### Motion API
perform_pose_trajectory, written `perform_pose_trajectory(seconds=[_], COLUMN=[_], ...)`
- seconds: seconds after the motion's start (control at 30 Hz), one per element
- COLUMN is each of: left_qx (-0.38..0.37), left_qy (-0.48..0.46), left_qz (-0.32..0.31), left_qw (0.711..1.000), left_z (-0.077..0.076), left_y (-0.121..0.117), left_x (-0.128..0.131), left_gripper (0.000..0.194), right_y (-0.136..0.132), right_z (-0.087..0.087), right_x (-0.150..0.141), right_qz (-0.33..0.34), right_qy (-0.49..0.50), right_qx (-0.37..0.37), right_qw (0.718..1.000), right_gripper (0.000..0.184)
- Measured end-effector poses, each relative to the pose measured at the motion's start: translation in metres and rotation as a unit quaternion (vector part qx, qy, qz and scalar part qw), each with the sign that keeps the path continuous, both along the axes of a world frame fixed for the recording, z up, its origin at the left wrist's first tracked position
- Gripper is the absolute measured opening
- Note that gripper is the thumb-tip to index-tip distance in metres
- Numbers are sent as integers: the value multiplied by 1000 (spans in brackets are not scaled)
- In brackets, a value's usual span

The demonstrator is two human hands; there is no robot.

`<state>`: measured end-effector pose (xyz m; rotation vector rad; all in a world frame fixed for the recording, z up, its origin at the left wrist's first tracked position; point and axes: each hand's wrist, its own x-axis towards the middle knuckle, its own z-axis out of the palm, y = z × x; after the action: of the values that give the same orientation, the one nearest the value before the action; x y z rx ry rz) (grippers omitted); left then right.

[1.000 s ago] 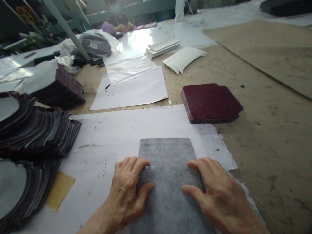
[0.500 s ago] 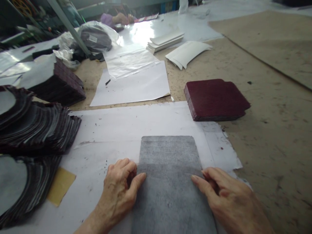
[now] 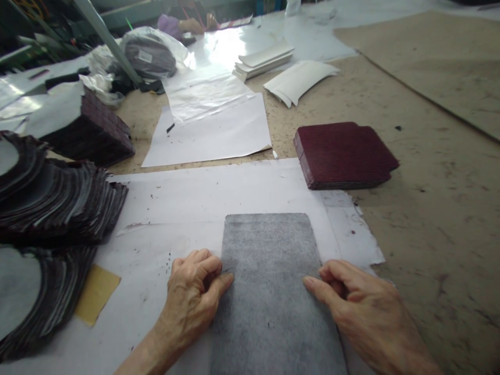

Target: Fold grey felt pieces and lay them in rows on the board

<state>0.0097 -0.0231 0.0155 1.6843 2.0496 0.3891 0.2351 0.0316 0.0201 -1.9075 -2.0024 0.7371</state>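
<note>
Both sides pinched narrow: my left hand [image 3: 193,297] has its grip on the near-left edge of the grey, fabric-like flat panel [image 3: 269,255], thumb on top and fingers curled at the side. Over on the opposite edge, my right hand [image 3: 365,310] matches it, thumb on the upper face, index finger bent close against the border. How much of the edge sits under those curled fingers, I cannot tell.

So here's the panel, lying right in front of me between my two hands, its squared far end pointing away, its near end running out of view. Beneath it spreads the large white paper sheet [image 3: 175,203], specked with dark crumbs and torn along its right side, on the brown, scuffed tabletop [image 3: 437,208].

Just beyond, to the right, sits the neat maroon ribbed stack [image 3: 346,156], partly over the paper's edge. Across on the left, the curved dark layered pieces [image 3: 74,205] crowd the paper, with the small yellow paper scrap [image 3: 97,294] poking out beside them. Behind those stands the blocky maroon-sided stack [image 3: 101,125].

Farther out, a smaller white sheet [image 3: 219,138] lies partly under wrinkled translucent film [image 3: 203,99], and curved white card pieces [image 3: 299,83] rest to its right. Nothing stands between my hands over the panel. Way at the back, there's a purple sleeve [image 3: 170,25].
</note>
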Motion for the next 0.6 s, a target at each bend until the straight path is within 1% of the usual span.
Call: perform_pose_trajectory(seconds=[0.13, 0.23, 0.3, 0.37, 0.43, 0.47, 0.5, 0.53, 0.6], left_qx=[-4, 10, 38, 84, 145, 175, 200, 218, 233], left_qy=[23, 52, 62, 52, 36, 34, 38, 46, 60], left_qz=[-9, -9, 7, 43, 83, 89, 83, 62, -12], left_qw=[1000, 999, 997, 994, 985, 980, 976, 973, 971], left_z=[1, -1, -4, -7, -8, -8, -7, -6, -4], left_y=[0, -3, -7, -13, -20, -24, -29, -34, -43], left_x=[3, 5, 6, 6, 4, 4, 4, 4, 8], left_gripper=[26, 25, 21, 15, 17, 21, 23, 25, 32], right_y=[0, -2, -6, -11, -18, -22, -26, -30, -37], right_z=[1, -3, -6, -7, -4, -2, 0, 2, 1], right_x=[-1, 0, 0, 1, 2, 3, 4, 6, 9], right_qz=[3, 11, 5, -10, -15, -8, 10, 39, 116], right_qy=[-2, -19, -25, -23, -21, -24, -29, -34, -45], right_qx=[-6, 12, 51, 113, 177, 201, 221, 239, 270], right_qw=[1000, 1000, 998, 993, 984, 979, 975, 970, 955], right_gripper=[26, 24, 19, 17, 19, 19, 18, 18, 19])
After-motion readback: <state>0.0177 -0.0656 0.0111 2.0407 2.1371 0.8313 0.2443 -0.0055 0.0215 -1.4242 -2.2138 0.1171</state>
